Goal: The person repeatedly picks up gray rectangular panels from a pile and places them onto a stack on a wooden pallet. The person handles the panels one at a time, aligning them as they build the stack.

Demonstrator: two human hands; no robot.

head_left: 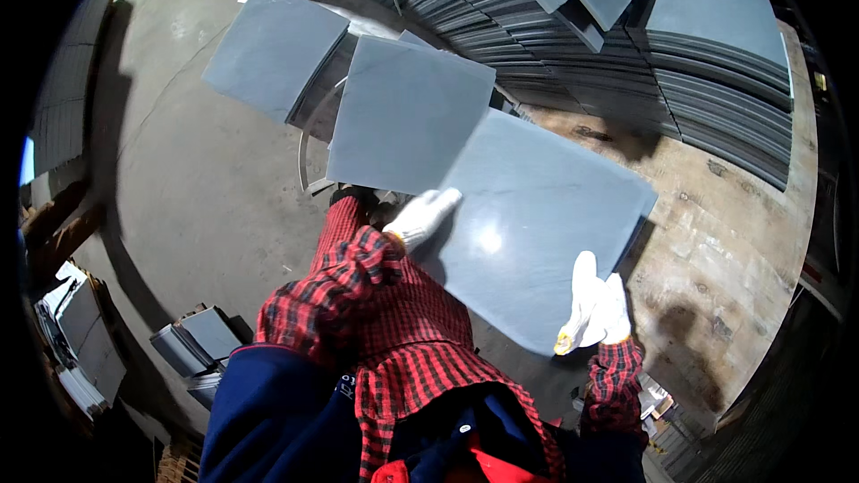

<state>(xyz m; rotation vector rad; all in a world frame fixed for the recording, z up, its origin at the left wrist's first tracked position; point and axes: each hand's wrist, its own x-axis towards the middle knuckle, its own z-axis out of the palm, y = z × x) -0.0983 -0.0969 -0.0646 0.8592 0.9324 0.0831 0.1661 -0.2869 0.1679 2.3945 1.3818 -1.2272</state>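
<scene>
Right hand (598,309), white-gloved, fingers clamped on the near corner of a square grey slate sheet (528,224). Left hand (424,216) grips its left edge. Sheet held tilted, diagonal pointing away toward stacked grey sheets (716,89).

No packages, labels, signs or screens are visible anywhere in this view of the workshop floor; nothing here carries a printed tag, a wrapper or a display
</scene>
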